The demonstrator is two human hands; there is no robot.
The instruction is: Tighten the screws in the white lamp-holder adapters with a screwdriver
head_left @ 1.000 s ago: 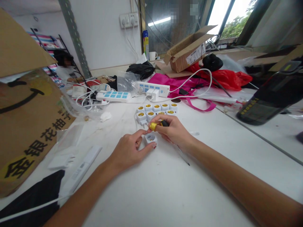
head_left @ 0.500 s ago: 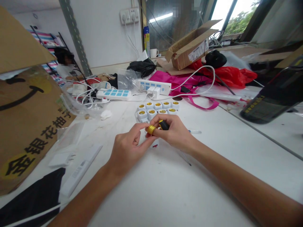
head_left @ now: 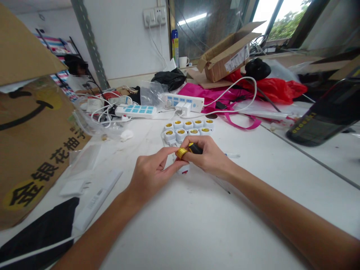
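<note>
Two hands are brought together near the middle of a white laminate counter (head_left: 261, 221). A black-and-yellow screwdriver (head_left: 195, 149) is held in the right hand (head_left: 207, 157), its fingers curled closed around the handle, with the ribbed gold-coloured end (head_left: 181, 153) left exposed toward the left hand (head_left: 150, 178). A thin metal shaft (head_left: 222, 186) is seen running out beneath the palm toward the near right. A small white plastic socket adapter (head_left: 183, 169) sits mostly hidden under the left fingers (head_left: 160, 153), which are curved over it with thumb and forefinger drawn close; whether it is pinched or only steadied cannot be told. Slippage is the main risk: if the shaft is levered while the adapter is loosely held, the adapter could be shot sideways and the tip could skid across the counter. Just beyond, a cluster of white adapters with brass-coloured threads (head_left: 187, 129) lies within reach of a knock.
</note>
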